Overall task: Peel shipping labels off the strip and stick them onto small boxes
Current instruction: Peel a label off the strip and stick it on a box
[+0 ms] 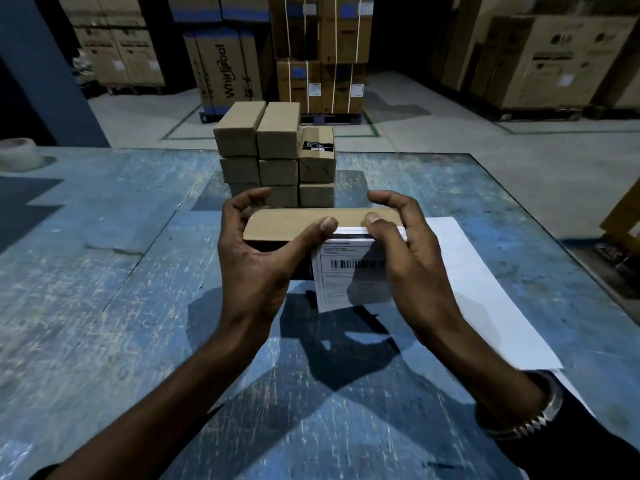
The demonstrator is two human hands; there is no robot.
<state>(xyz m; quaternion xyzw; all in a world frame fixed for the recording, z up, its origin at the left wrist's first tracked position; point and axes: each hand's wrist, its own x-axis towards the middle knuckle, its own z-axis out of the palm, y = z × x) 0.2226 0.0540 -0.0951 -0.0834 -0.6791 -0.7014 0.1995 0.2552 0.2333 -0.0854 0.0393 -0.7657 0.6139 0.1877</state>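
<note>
Standing by the scratched blue table (104, 271) here. The person has one small brown box (294, 221) held up just above the tabletop, between both hands. The left hand (263, 258) wraps the box's left end, fingers curled over the far edge and thumb pressing on the top near the middle. The right hand (401, 258) grips the right end the same way, thumb pushing down on the top edge of one white shipping label (341, 271). The label folds over the box's near edge and hangs down the dark front face, barcode showing, its bottom part dangling loose past the box.

Right behind sits the stack of small boxes (277, 157): I count three columns, the two left ones three high, the right one two high, so eight visible. Only one of them, top of the right column, shows a dark sticker (318, 146).

One white sheet (485, 289) lies on the table under the right forearm. One roll of tape (17, 154) sits at the far left edge. There's a metal bracelet (533, 417) on the right wrist. Big appliance cartons (225, 67) stand on the floor behind.
</note>
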